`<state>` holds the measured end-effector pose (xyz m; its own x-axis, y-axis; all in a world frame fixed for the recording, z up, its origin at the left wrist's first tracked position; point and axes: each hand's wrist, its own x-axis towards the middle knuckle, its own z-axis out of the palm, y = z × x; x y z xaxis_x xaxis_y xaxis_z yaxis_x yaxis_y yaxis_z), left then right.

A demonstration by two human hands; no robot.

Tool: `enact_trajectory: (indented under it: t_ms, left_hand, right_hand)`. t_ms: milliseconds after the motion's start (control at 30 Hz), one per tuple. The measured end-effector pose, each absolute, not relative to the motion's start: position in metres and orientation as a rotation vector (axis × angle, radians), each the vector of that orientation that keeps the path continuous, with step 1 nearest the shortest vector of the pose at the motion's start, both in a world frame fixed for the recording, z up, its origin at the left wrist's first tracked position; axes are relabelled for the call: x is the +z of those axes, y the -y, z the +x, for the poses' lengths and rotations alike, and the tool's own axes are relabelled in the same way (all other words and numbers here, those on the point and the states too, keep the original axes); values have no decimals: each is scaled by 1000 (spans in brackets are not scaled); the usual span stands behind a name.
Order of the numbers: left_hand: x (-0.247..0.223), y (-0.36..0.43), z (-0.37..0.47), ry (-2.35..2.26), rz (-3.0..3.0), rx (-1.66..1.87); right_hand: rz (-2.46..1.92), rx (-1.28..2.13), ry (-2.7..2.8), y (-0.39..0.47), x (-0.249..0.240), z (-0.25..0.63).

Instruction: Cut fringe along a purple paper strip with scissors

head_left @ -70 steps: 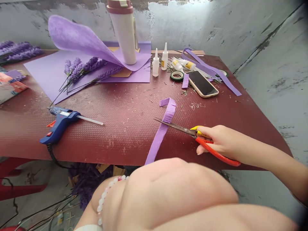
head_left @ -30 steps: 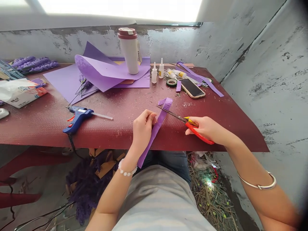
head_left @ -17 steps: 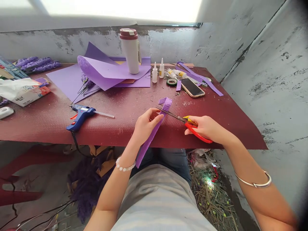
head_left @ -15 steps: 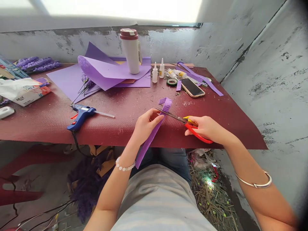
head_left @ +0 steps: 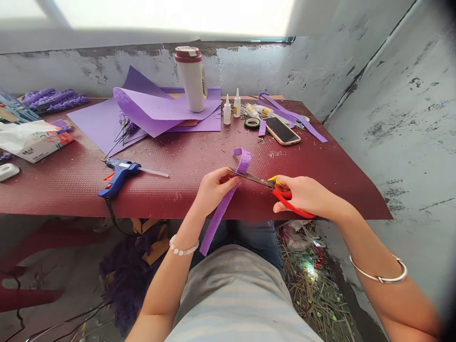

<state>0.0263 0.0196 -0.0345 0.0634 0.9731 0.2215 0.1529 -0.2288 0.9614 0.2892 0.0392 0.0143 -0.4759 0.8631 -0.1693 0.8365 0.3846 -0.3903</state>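
Note:
My left hand (head_left: 218, 188) pinches a long purple paper strip (head_left: 218, 219) near the table's front edge. Beyond my fingers the strip's far end curls over and shows fine cuts along it; its other end hangs down past the edge toward my lap. My right hand (head_left: 302, 194) is wrapped round the red and yellow handles of a pair of scissors (head_left: 257, 179). Their dark blades lie across the strip, right at my left thumb and fingertips. Whether the blades are fully closed is hard to make out.
A blue glue gun (head_left: 121, 175) with a glue stick lies to the left on the dark red table (head_left: 185, 194). Behind are purple paper sheets (head_left: 153, 109), a lidded cup (head_left: 191, 80), small bottles (head_left: 227, 113), green tape (head_left: 252, 123) and a phone (head_left: 283, 130). A tissue pack (head_left: 35, 141) sits far left.
The strip's curled end and the scissor blades sit slightly lower and further left. The scissor handles look spread a little wider. Both hands keep their hold; the whole view has shifted a little.

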Motion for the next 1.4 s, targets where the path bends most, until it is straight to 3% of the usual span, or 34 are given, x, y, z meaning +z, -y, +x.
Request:
enact_trajectory:
  t_ms: [1033, 1267, 1400]
  left_hand:
    - [-30, -12, 42, -1004, 1134, 1251]
    - [-30, 4, 47, -964, 1103, 1318]
    - [-26, 16, 42, -915, 1129, 1286]
  right_hand:
    - [-1524, 594, 2585, -34, 6, 288]
    - [-1478, 754, 2651, -37, 17, 293]
    - [-1493, 1025, 2640, -23, 35, 296]
